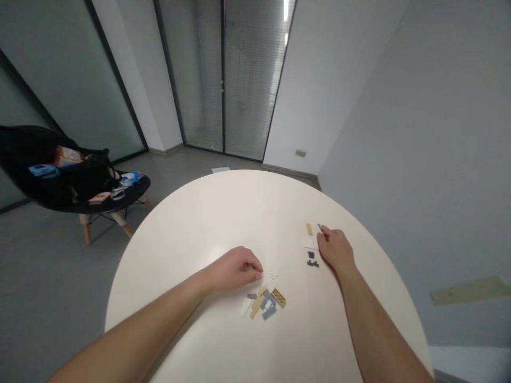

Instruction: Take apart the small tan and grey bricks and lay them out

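My right hand (336,249) is at the right of the round table, its fingers closed on a small grey toy brick (320,228). Beside it lie a tan brick (309,229), a white flat piece (310,243) and dark pieces (311,255) in a rough column. My left hand (238,268) rests near the middle, fingers curled in and tips close to the thumb; anything between them is hidden. Tiny white pieces (273,275) lie just right of its fingertips. Below is a loose pile of grey bricks (270,311), tan bricks (257,304) and a brown brick (278,298).
The white round table (223,207) fills the middle. A black chair (51,205) holding a dark bag (90,175) and small packets stands at the left. Glass doors (227,80) are behind, and a grey wall (431,175) rises close on the right.
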The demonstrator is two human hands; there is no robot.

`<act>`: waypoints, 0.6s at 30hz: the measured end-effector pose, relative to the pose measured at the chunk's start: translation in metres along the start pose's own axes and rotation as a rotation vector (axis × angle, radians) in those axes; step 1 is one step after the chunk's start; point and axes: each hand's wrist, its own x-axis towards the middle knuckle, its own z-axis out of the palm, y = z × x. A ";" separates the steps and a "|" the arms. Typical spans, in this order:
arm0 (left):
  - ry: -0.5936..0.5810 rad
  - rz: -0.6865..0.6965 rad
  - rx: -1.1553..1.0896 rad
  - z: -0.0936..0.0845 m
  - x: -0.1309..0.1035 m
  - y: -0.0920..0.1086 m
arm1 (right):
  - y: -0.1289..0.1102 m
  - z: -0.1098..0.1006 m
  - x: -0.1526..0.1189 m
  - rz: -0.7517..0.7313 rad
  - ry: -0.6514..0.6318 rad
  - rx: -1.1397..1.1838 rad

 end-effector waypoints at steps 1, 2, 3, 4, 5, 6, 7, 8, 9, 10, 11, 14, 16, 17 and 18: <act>-0.045 0.035 0.046 -0.003 -0.001 0.002 | 0.000 0.000 0.000 0.010 0.004 0.006; -0.084 0.060 0.082 -0.005 -0.003 0.003 | 0.000 0.001 0.000 0.021 0.009 0.018; -0.121 0.078 0.109 -0.007 -0.004 0.003 | 0.000 0.001 -0.001 0.033 0.015 0.034; -0.151 0.090 0.130 -0.008 -0.005 0.003 | 0.000 0.001 -0.001 0.044 0.022 0.053; -0.177 0.097 0.147 -0.009 -0.006 0.002 | 0.000 0.001 -0.001 0.052 0.029 0.073; -0.200 0.102 0.163 -0.009 -0.006 0.001 | 0.000 0.001 -0.002 0.055 0.036 0.093; -0.216 0.107 0.175 -0.009 -0.007 0.000 | 0.000 0.001 -0.002 0.053 0.044 0.112; -0.226 0.109 0.185 -0.008 -0.007 -0.001 | 0.001 0.002 -0.002 0.049 0.051 0.132; -0.232 0.108 0.192 -0.007 -0.008 -0.002 | 0.001 0.002 -0.002 0.042 0.059 0.149; -0.237 0.109 0.196 -0.007 -0.008 -0.003 | 0.001 0.002 -0.002 0.036 0.068 0.165; -0.241 0.115 0.200 -0.006 -0.008 -0.004 | 0.001 0.002 -0.002 0.031 0.076 0.179; -0.243 0.144 0.207 -0.006 -0.008 -0.004 | 0.002 0.003 -0.002 0.024 0.101 0.201; -0.240 0.158 0.216 -0.006 -0.007 -0.003 | 0.003 0.004 -0.002 0.021 0.120 0.212; -0.233 0.161 0.220 -0.007 -0.007 -0.003 | 0.004 0.005 -0.002 0.016 0.129 0.217; -0.225 0.160 0.219 -0.007 -0.007 -0.002 | 0.004 0.005 -0.002 0.008 0.139 0.222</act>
